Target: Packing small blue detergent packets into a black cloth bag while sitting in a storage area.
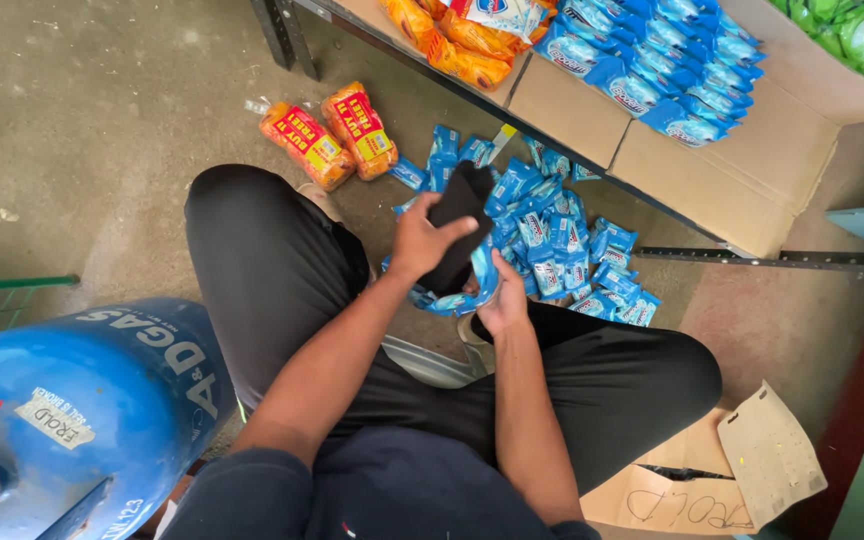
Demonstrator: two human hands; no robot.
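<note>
Head view shows me crouched over a concrete floor (102,120), and I go from the biggest things down. At the lower left corner of the floor stands a blue gas cylinder (82,400), clearly heavy steel and not part of what my hands do. Along the top edge runs a low metal shelf (592,175) lined with flattened cardboard (752,170), carrying a stack of blue sachets (652,60) and orange packs (462,45). 2 more orange wrapped packs (327,140) lie on the floor, near my left knee.

Between my knees and the shelf's front edge lies a loose pile of small blue sachets (562,250), spread on the floor. My left hand (422,240) wraps its fingers around a black cloth (457,225), which droops and folds, so I judge it soft, limp and very light; a grip on the bunched middle suits it better than a corner. My right hand (502,300) is closed about a few blue sachets (482,275), held just under the cloth and touching it. These look like thin glossy film, light and slightly slippery, likely to slide against each other; I judge that pinching them flat across their broad faces holds them best, since squeezing the sealed edges could crumple them. At the lower right corner lies a torn cardboard box (712,480).
</note>
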